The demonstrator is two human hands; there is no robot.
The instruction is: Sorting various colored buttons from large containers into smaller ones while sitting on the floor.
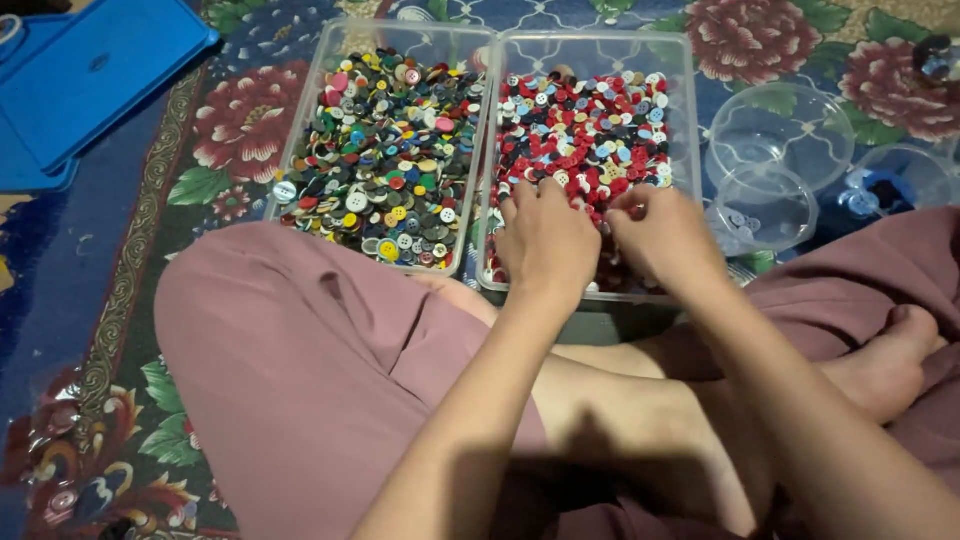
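Left hand: the left hand [545, 240] lay palm down in the near end of the right tray [686, 120], its fingers [527, 192] spread loosely over the buttons [590, 135]; whether it pinched any single button could not be told.
Right hand: the right hand [662, 235] rested just beside the left, knuckles up, its fingers curled down into the same heap; what they gripped, if anything, was hidden under the hand.
Buttons: mostly red, with white, blue and dark ones mixed in, they filled the right tray and touched both hands.
Right tray: clear plastic, oblong, it sat on the carpet [60, 270] against the person's crossed legs.
Left tray: the left tray [305, 120], also clear, stood touching the right one along its long side and held mixed buttons [385, 150] in green, yellow, grey, white and red; no hand was in it.
Bowls: two clear bowls [780, 135] stood just right of the right tray, the smaller one [765, 210] nearer the person and overlapping the larger.
Lid: a blue lid [90, 80] lay at the far left on the carpet, well apart from the trays.
Legs: the knee [290, 340] in mauve cloth covered the left tray's near corner; a bare foot [890, 365] lay at the right.
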